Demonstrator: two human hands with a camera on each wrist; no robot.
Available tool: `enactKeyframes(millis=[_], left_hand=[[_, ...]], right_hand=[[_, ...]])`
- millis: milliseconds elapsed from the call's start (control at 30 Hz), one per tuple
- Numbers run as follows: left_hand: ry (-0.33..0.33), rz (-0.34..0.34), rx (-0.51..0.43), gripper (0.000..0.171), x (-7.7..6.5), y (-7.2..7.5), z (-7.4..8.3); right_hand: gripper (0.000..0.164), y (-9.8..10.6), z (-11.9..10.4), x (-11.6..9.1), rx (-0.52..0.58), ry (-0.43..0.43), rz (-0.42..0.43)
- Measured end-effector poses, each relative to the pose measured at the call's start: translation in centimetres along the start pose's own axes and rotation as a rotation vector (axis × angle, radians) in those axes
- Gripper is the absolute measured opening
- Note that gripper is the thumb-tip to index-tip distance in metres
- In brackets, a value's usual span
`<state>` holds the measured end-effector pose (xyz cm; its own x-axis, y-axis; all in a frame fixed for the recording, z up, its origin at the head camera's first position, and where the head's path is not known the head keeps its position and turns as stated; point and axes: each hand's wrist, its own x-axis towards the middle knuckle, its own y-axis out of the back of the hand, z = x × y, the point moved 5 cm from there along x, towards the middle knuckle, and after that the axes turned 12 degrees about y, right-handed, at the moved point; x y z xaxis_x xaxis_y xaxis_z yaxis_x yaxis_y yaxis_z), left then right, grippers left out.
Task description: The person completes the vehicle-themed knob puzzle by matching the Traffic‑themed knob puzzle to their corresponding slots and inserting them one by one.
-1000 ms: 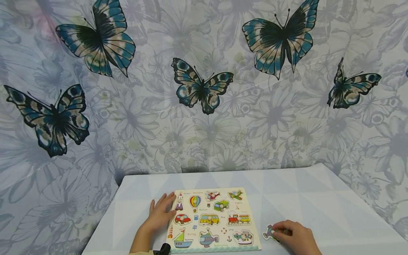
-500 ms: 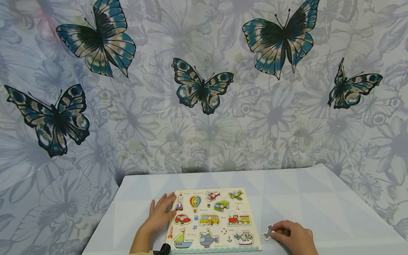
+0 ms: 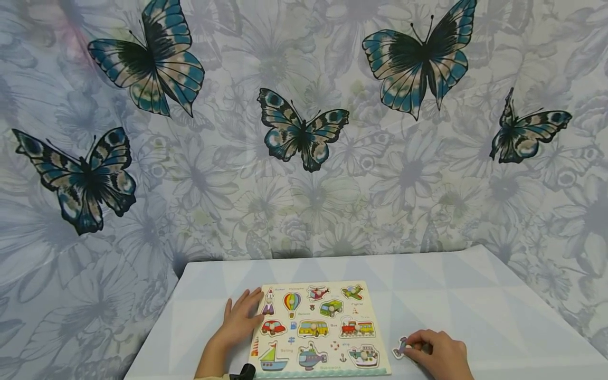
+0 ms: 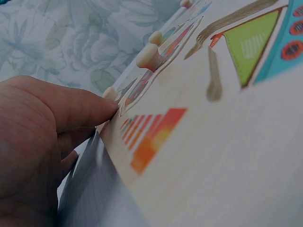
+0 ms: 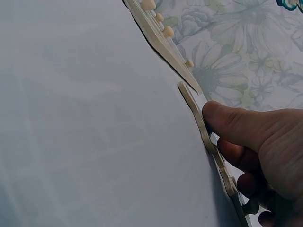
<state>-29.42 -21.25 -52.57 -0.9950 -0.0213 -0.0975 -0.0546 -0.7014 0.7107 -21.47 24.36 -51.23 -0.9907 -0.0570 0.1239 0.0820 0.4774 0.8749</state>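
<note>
A wooden knobbed puzzle board (image 3: 328, 343) with vehicle pictures lies on the table. My left hand (image 3: 237, 319) rests at its left edge, fingers fairly straight. In the left wrist view, the thumb (image 4: 90, 106) touches the board's edge near a red-and-orange striped print. To the right of the board, my right hand (image 3: 439, 351) pinches a small puzzle piece (image 3: 398, 349) at the tabletop. Its fingers are curled and hide most of the piece, so its picture cannot be told. In the right wrist view, the wooden edge of that puzzle piece (image 5: 201, 125) shows beside the thumb.
The table (image 3: 475, 295) has a pale cloth with a triangle pattern. Behind it hangs a floral cloth (image 3: 304, 211) with large butterflies. Several pieces sit in the board, among them a sailboat (image 3: 274, 359), a submarine (image 3: 311, 358) and a ship (image 3: 363, 356). A black object (image 3: 244, 371) is near the left wrist.
The right hand has shifted very slightly at the piece, and its fingers cover a little more of it. The left hand and board stay put; the head view has drifted slightly.
</note>
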Motion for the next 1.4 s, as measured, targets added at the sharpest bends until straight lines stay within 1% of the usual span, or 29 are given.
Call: enactKeyframes(millis=[200,333,433,600,700,833,1033,1133,1300,1400], left_hand=[[0.01,-0.003,-0.005,0.06,-0.1,-0.2,0.0],[0.005,0.0,-0.006,0.06,0.0,-0.2,0.0],[0.009,0.004,0.003,0.06,0.1,-0.2,-0.1],[0.016,0.007,0.012,0.06,0.2,-0.2,-0.2],[0.021,0.005,0.007,0.06,0.3,-0.2,-0.2],[0.03,-0.001,0.0,0.06,0.3,-0.2,-0.2],[0.029,-0.003,-0.003,0.06,0.1,0.0,0.0],[0.022,-0.002,-0.004,0.059,0.0,0.0,0.1],[0.016,-0.006,-0.003,0.06,0.0,0.0,0.2],[0.016,-0.008,-0.003,0.059,0.0,0.1,0.3]], right_hand=[[0.019,0.2,-0.1,-0.1,0.005,-0.001,0.004],[0.019,0.2,-0.3,0.0,0.011,0.006,0.009],[0.019,0.2,-0.4,-0.1,0.004,0.011,0.01],[0.02,0.0,-0.7,0.1,-0.026,0.021,-0.011],[0.017,0.0,-0.9,0.2,-0.027,0.034,-0.013],[0.014,0.1,-1.0,0.2,-0.002,0.046,-0.002],[0.017,0.0,-1.6,0.0,0.013,0.072,0.021],[0.018,0.0,-2.1,0.0,0.002,0.092,0.035],[0.022,0.3,-3.4,-0.1,0.012,0.164,0.111],[0.026,0.3,-4.4,-0.2,0.049,0.214,0.142]])
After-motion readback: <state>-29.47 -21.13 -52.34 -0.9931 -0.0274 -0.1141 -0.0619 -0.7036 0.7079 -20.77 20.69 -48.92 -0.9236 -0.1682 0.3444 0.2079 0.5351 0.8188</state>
